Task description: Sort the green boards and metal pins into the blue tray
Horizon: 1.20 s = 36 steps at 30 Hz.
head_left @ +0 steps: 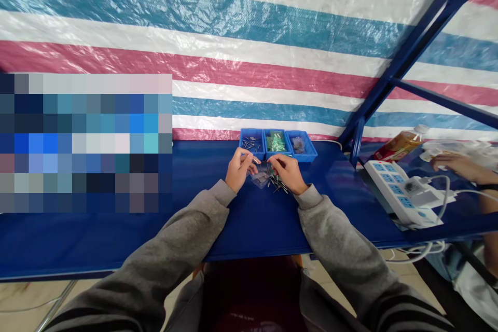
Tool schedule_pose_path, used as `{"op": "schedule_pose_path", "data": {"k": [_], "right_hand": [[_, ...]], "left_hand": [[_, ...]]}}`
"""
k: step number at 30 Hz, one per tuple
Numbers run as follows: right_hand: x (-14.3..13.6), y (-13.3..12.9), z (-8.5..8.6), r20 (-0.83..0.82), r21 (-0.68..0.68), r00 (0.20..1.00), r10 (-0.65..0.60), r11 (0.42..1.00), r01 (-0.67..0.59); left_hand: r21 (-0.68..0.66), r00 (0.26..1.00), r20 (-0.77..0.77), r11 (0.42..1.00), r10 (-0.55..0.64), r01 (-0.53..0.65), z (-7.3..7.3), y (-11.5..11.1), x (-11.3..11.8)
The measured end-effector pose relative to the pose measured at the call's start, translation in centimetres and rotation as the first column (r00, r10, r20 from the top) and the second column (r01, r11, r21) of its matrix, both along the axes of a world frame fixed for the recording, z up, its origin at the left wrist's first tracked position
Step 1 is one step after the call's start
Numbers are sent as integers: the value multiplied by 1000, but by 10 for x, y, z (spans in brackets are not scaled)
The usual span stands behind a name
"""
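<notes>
My left hand (238, 171) is closed, thumb and fingers pinched together over a small thin piece too fine to name. My right hand (290, 172) is closed too, its fingertips at the edge of a small clear plastic bag (261, 177) between the hands. Below and beside the right fingers lies a loose pile of thin, dark and silvery metal pieces (278, 183). Just beyond my hands stand three blue bins in a row. Thin metal pieces lie in the left bin (246, 131), green packets (276, 141) in the middle one, and small clear bags (298, 144) in the right one.
A blue table (249, 228) carries everything. On the right, past a blue metal frame (360, 119), are a white power strip (397, 187) with plugs and cables, a drink bottle (400, 144) and another person's hand (459, 165). A striped sheet hangs behind. The left is pixelated.
</notes>
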State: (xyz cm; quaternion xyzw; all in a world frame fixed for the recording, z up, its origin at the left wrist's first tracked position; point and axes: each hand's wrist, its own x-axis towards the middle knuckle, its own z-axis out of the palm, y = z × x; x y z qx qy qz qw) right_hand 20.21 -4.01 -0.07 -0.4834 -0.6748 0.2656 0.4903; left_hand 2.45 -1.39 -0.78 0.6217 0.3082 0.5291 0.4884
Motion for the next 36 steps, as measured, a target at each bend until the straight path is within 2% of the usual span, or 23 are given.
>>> {"op": "schedule_pose_path", "data": {"k": [7,10,17,22,31,36], "right_hand": [[0,0,1,6,-6,1000,0,1000,0],[0,-1,2,9,0,1000,5,1000,-5],[0,-1,1,16,11,1000,0,1000,0],[-1,-1,2,21,7,1000,-3,1000,3],[0,0,-2,29,29,1000,2,1000,-3],[-1,2,-3,64,37,995,71,997,-74]], "left_hand": [[177,961,-247,981,123,-80,-2,2,-5],[249,938,-299,963,175,-100,0,0,-4],[175,952,-232,972,198,-160,-2,-1,-2],[85,974,-185,990,130,-116,0,-1,-2],[78,984,-167,996,54,-42,-1,-1,-1],[68,985,-169,998,28,-17,0,-2,-1]]}}
